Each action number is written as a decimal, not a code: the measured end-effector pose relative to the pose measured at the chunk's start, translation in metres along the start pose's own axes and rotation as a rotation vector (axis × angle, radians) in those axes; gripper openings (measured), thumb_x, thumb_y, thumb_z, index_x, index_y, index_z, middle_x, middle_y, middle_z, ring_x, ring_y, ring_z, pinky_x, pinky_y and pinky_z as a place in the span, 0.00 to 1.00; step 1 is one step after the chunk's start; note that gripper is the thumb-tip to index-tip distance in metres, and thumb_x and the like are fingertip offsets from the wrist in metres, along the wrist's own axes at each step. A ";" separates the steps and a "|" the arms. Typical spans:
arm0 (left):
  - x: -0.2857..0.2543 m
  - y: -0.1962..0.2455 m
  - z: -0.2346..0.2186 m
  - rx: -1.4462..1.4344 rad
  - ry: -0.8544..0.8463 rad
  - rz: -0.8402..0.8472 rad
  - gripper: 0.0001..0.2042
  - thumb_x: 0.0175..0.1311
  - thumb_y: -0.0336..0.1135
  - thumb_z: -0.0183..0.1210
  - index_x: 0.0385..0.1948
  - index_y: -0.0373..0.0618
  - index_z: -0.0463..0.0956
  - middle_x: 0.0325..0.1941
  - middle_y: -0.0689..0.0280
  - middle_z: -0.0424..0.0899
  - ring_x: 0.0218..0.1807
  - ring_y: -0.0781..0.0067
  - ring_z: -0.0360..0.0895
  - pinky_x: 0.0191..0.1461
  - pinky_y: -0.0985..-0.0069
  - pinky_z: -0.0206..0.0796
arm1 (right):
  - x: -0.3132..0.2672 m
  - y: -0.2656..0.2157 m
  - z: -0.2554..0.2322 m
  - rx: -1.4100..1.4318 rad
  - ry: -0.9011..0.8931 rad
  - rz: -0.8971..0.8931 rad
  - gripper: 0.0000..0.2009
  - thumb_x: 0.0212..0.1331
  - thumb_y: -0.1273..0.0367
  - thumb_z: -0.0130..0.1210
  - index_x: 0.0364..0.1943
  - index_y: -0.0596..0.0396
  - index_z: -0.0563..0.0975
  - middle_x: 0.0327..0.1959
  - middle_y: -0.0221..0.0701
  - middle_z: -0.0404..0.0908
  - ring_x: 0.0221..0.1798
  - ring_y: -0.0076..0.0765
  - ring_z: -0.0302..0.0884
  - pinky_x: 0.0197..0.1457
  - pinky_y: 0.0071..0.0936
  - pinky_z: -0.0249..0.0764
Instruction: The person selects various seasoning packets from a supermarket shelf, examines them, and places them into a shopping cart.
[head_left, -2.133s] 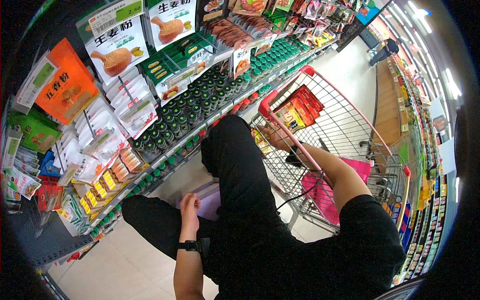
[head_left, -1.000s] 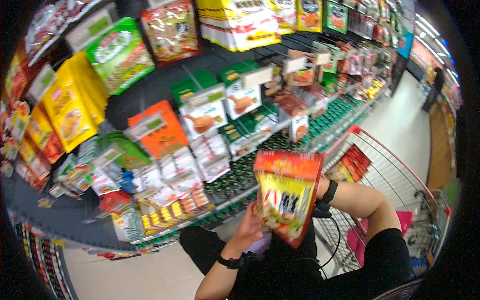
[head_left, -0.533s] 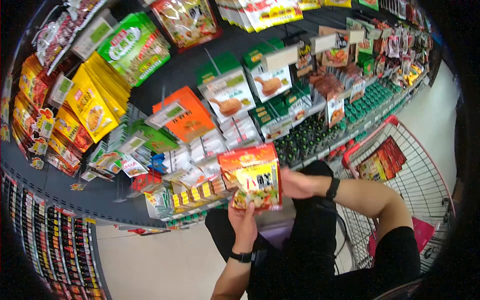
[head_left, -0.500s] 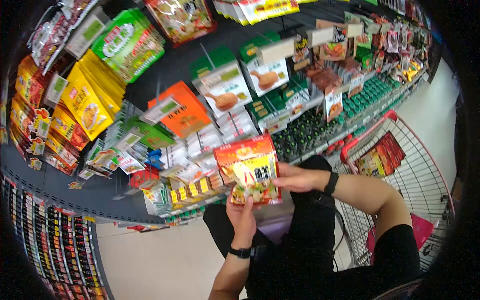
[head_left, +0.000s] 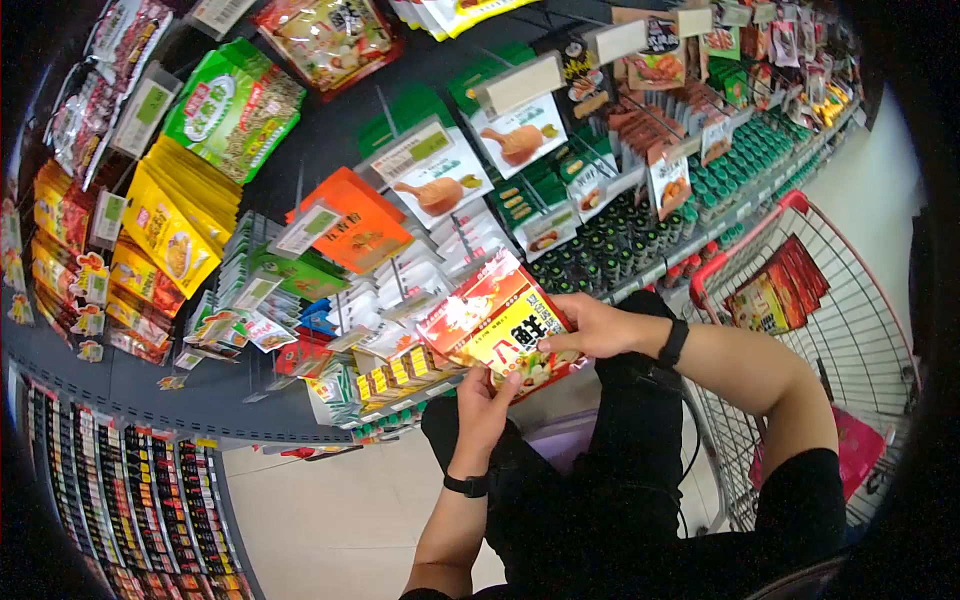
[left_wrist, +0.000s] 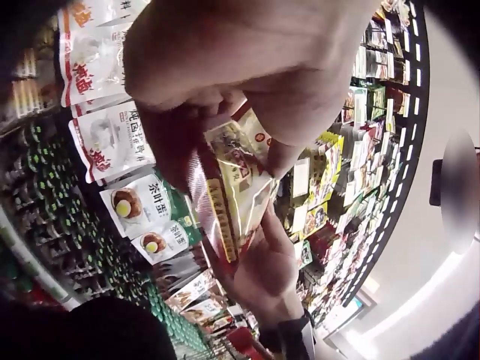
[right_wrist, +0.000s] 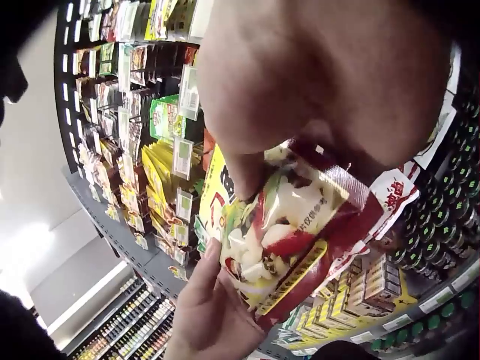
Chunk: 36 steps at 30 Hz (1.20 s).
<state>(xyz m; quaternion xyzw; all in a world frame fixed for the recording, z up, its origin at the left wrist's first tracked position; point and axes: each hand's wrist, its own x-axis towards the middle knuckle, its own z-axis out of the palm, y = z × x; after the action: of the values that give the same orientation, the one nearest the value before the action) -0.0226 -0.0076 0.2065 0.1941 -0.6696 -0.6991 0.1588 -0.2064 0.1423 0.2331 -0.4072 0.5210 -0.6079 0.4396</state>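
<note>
A red and yellow seasoning packet (head_left: 505, 325) with a food picture on its front is held tilted before the shelf. My left hand (head_left: 485, 408) pinches its lower edge, thumb on the front. My right hand (head_left: 600, 328) grips the right edge, thumb also lying across the front. In the left wrist view the packet (left_wrist: 236, 180) shows between my near left hand (left_wrist: 247, 60) and my right hand (left_wrist: 262, 270) below. In the right wrist view the packet's food picture (right_wrist: 277, 232) shows, with my left hand (right_wrist: 214, 319) at its lower corner.
A shopping cart (head_left: 800, 210) stands at the right with similar red packets (head_left: 780, 290) and a pink item (head_left: 850, 450) in it. Ahead, the shelf holds hanging seasoning packets (head_left: 175, 225), an orange packet (head_left: 355, 220), small boxes (head_left: 405, 370) and green-lidded jars (head_left: 735, 185).
My right hand has come out of the cart, and a packet is now in my hands. Briefly my left hand held it alone; now both grip it, and it has turned counterclockwise.
</note>
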 end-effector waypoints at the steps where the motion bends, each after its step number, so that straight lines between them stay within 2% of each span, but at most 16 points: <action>1: -0.001 -0.001 0.003 -0.012 0.028 0.047 0.15 0.63 0.31 0.63 0.47 0.33 0.74 0.46 0.63 0.82 0.46 0.78 0.77 0.53 0.78 0.68 | 0.005 0.012 0.000 0.064 0.004 -0.038 0.17 0.62 0.74 0.58 0.54 0.62 0.72 0.49 0.31 0.82 0.50 0.20 0.75 0.55 0.25 0.73; 2: -0.003 0.002 0.007 -0.021 0.053 0.098 0.13 0.63 0.30 0.63 0.46 0.32 0.75 0.47 0.62 0.82 0.46 0.79 0.77 0.52 0.78 0.68 | 0.007 0.020 -0.001 0.129 0.006 -0.076 0.17 0.63 0.74 0.57 0.55 0.62 0.72 0.50 0.31 0.81 0.50 0.21 0.75 0.56 0.26 0.73; 4: -0.005 0.004 0.007 0.023 0.105 0.108 0.13 0.63 0.30 0.63 0.45 0.32 0.75 0.47 0.62 0.82 0.47 0.78 0.77 0.52 0.78 0.68 | 0.004 0.012 -0.001 -0.030 0.004 -0.042 0.16 0.63 0.75 0.56 0.54 0.63 0.73 0.49 0.31 0.82 0.51 0.20 0.75 0.57 0.26 0.73; 9: 0.002 0.028 0.014 0.010 0.250 0.282 0.11 0.62 0.24 0.61 0.45 0.31 0.76 0.45 0.60 0.83 0.45 0.77 0.79 0.51 0.78 0.70 | 0.008 0.008 0.002 0.175 0.029 -0.113 0.15 0.65 0.73 0.55 0.55 0.61 0.73 0.49 0.31 0.82 0.49 0.20 0.76 0.54 0.25 0.74; 12: 0.007 0.029 0.002 0.030 0.252 0.250 0.12 0.62 0.24 0.62 0.45 0.30 0.75 0.45 0.61 0.83 0.45 0.77 0.79 0.52 0.77 0.70 | 0.008 0.001 0.005 0.146 0.091 -0.134 0.16 0.66 0.73 0.54 0.56 0.61 0.73 0.50 0.32 0.82 0.49 0.19 0.76 0.54 0.24 0.74; 17: 0.014 0.023 -0.009 0.154 0.346 0.286 0.07 0.61 0.27 0.64 0.33 0.31 0.79 0.30 0.68 0.81 0.32 0.86 0.74 0.37 0.84 0.66 | 0.008 0.000 0.008 0.126 0.135 -0.171 0.13 0.65 0.73 0.56 0.52 0.62 0.76 0.46 0.32 0.83 0.47 0.19 0.77 0.52 0.23 0.75; 19: 0.016 0.020 -0.014 0.216 0.388 0.274 0.08 0.61 0.29 0.65 0.29 0.32 0.80 0.25 0.71 0.79 0.27 0.89 0.70 0.31 0.86 0.62 | 0.007 0.000 0.008 0.114 0.134 -0.174 0.13 0.64 0.72 0.56 0.51 0.63 0.76 0.45 0.32 0.84 0.46 0.19 0.78 0.51 0.23 0.75; 22: 0.020 0.030 -0.015 0.263 0.441 0.329 0.10 0.62 0.32 0.65 0.25 0.33 0.79 0.20 0.74 0.76 0.24 0.90 0.65 0.28 0.87 0.57 | 0.008 -0.001 0.011 0.142 0.152 -0.213 0.12 0.64 0.72 0.57 0.50 0.64 0.77 0.44 0.32 0.84 0.45 0.19 0.78 0.50 0.23 0.75; 26: 0.022 0.040 -0.017 0.111 0.327 0.405 0.09 0.64 0.32 0.62 0.37 0.34 0.78 0.32 0.69 0.81 0.32 0.87 0.72 0.36 0.85 0.64 | 0.007 -0.008 0.014 0.155 0.193 -0.249 0.12 0.64 0.73 0.57 0.49 0.64 0.77 0.43 0.33 0.84 0.44 0.19 0.79 0.48 0.22 0.76; 29: 0.026 0.047 0.000 -0.114 0.218 0.344 0.15 0.65 0.30 0.61 0.50 0.35 0.73 0.44 0.65 0.81 0.44 0.80 0.76 0.48 0.80 0.68 | 0.004 -0.011 0.006 0.206 0.213 -0.266 0.11 0.63 0.74 0.57 0.48 0.63 0.77 0.43 0.32 0.84 0.43 0.20 0.79 0.47 0.22 0.77; 30: 0.023 0.054 0.008 -0.153 0.120 0.343 0.20 0.65 0.29 0.60 0.57 0.35 0.67 0.51 0.63 0.79 0.52 0.75 0.76 0.56 0.74 0.68 | 0.003 -0.011 0.004 0.221 0.237 -0.272 0.11 0.63 0.74 0.57 0.48 0.63 0.77 0.43 0.32 0.84 0.43 0.20 0.80 0.47 0.22 0.77; 32: 0.025 0.062 0.010 -0.078 -0.104 0.329 0.19 0.64 0.28 0.61 0.55 0.35 0.68 0.51 0.62 0.80 0.53 0.74 0.77 0.56 0.74 0.69 | 0.001 -0.016 0.004 0.225 0.320 -0.290 0.11 0.63 0.74 0.57 0.48 0.64 0.78 0.42 0.31 0.84 0.43 0.20 0.80 0.48 0.23 0.77; 36: 0.034 0.081 0.008 0.052 -0.085 0.194 0.17 0.63 0.28 0.62 0.52 0.35 0.71 0.50 0.61 0.81 0.50 0.74 0.78 0.54 0.75 0.71 | -0.003 -0.018 0.001 0.205 0.268 -0.344 0.13 0.64 0.73 0.57 0.51 0.64 0.76 0.46 0.32 0.83 0.47 0.22 0.79 0.49 0.24 0.77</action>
<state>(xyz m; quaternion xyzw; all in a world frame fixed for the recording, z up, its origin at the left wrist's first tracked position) -0.0589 -0.0209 0.2857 0.1026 -0.7093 -0.6703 0.1923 -0.2063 0.1465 0.2508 -0.3589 0.4331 -0.7721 0.2956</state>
